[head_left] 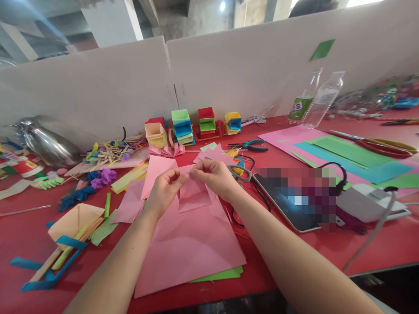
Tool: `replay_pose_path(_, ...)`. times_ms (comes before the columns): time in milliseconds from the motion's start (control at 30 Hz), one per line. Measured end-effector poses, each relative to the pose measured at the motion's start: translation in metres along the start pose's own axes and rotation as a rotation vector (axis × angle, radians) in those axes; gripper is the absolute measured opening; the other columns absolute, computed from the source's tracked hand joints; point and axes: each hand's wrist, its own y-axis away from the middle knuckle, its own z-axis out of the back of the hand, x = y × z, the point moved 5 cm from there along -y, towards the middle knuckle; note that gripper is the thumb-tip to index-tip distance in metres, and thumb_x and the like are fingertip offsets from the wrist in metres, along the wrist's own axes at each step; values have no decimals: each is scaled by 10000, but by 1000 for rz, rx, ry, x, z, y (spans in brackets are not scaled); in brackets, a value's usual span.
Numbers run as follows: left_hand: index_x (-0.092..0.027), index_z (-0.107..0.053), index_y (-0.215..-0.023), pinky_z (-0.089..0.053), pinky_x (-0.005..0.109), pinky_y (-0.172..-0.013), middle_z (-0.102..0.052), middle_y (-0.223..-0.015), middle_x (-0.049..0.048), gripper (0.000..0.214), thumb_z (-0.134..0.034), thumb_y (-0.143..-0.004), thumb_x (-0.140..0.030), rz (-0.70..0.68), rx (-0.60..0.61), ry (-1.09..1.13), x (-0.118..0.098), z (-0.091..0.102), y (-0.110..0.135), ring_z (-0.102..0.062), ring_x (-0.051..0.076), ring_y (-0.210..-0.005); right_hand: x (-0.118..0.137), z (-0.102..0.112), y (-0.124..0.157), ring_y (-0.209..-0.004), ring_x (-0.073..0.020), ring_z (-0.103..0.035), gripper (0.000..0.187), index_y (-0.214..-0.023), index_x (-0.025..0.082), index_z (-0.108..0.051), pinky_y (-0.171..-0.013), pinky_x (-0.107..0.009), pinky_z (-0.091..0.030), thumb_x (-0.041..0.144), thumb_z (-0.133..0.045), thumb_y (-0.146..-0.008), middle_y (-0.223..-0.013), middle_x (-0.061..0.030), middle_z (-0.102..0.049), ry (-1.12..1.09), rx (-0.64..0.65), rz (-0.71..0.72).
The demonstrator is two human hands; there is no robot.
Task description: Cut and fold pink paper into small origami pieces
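Observation:
Both hands meet over the middle of the red table [294, 257]. My left hand [163, 188] and my right hand [214, 176] each pinch the top edge of a small pink paper square [194, 194], fingers closed on it. The square is lifted slightly above a large pink sheet [188, 248] that lies on a green sheet [225, 274]. More pink paper pieces [156, 171] lie just behind the hands.
Stacked coloured paper boxes [182, 126] stand by the white partition. Teal-handled scissors [250, 145] and a tablet [288, 205] lie right of my hands. Two plastic bottles [314, 102], coloured sheets [350, 159] and red scissors [382, 146] are at right; paper scraps [65, 244] at left.

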Motion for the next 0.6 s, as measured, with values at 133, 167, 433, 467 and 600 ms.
replay_pose_path(133, -164, -608, -719, -344, 205, -552, -520, -613, -38, 253, -646, -723, -414, 15, -5, -60, 1, 2, 0, -442, 98, -573, -1, -1, 0, -589, -97, -478, 191, -679, 140, -626, -574, -227, -377, 325, -590, -701, -646, 6, -568, -11, 27, 13)
replay_pose_path(167, -162, -612, -714, -341, 205, -544, -520, -608, -38, 255, -650, -721, -414, 17, -1, -80, 1, 2, 0, -442, 97, -565, -1, -1, 0, -595, -98, -476, 198, -677, 137, -630, -580, -230, -377, 331, -599, -697, -642, 6, -566, 0, 45, 13)
replay_pose_path(433, -180, -642, -832, -402, 242, -597, -596, -654, 4, 427, -498, -781, -579, 77, 78, 280, 4, -3, 0, -531, 138, -621, -8, 11, -4, -538, -78, -423, 261, -667, 148, -603, -531, -223, -350, 404, -651, -664, -599, 30, -523, -287, -168, -17)
replay_pose_path(467, -182, -641, -867, -410, 244, -607, -607, -680, 8, 414, -530, -765, -568, 95, 101, 320, 6, -4, 0, -541, 141, -639, -9, 13, -5, -542, -79, -426, 263, -675, 147, -605, -536, -223, -354, 404, -657, -662, -600, 30, -525, -312, -196, -13)
replay_pose_path(600, -167, -640, -795, -387, 226, -586, -574, -641, -17, 320, -664, -690, -469, 139, 28, 222, 10, 0, -1, -508, 120, -606, -7, 15, -6, -566, -83, -437, 253, -693, 141, -626, -551, -221, -357, 392, -655, -686, -616, 21, -543, -224, -203, 24)
